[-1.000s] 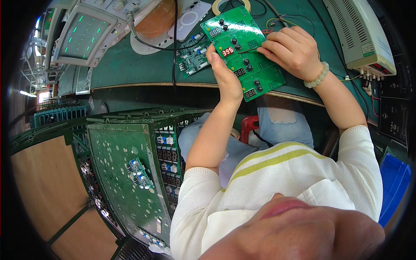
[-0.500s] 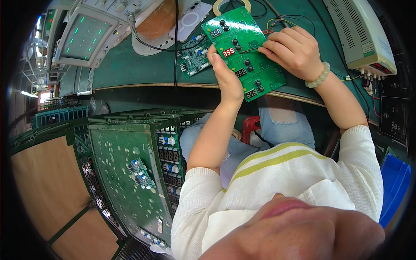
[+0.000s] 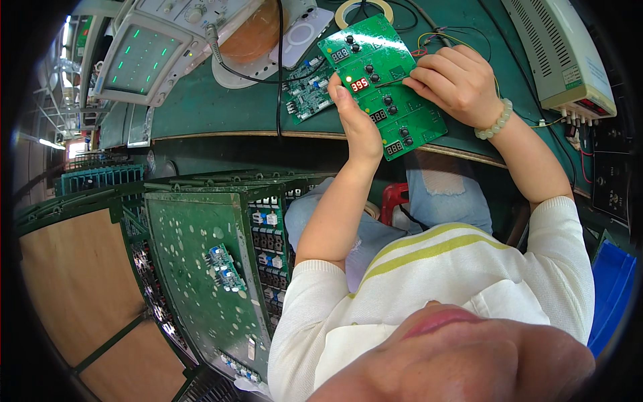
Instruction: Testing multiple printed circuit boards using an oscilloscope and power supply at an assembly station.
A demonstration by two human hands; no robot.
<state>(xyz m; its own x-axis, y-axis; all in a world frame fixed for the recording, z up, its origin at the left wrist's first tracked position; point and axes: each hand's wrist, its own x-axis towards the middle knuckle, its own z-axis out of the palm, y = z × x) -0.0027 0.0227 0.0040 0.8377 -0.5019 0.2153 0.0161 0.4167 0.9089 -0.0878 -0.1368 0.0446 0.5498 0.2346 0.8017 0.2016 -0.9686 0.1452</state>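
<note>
My left hand point(image 3: 360, 127) grips the left edge of a green circuit board panel point(image 3: 367, 59), thumb on its face. Several small digit displays and black round buttons sit on the panel. One display point(image 3: 360, 84) glows red; the others are unlit. In my right hand point(image 3: 457, 85), fingers pinched, is a thin dark pointed tool point(image 3: 392, 83), its tip over the panel near the lit display. Whether the tip touches the board, I cannot tell. Beneath the panel's left side, another populated circuit board point(image 3: 307, 92) lies on the green bench point(image 3: 201, 114).
An oscilloscope point(image 3: 144, 60) with green traces stands at left. A cable point(image 3: 279, 80) hangs over the bench edge. Behind lie a phone point(image 3: 305, 33) and a tape roll point(image 3: 362, 8). A power supply point(image 3: 562, 60) is at right. Below left, a green rack point(image 3: 194, 268) carries small boards.
The whole view has shifted slightly, so everything sits a little farther right. Both hands keep their hold, and the same display stays lit.
</note>
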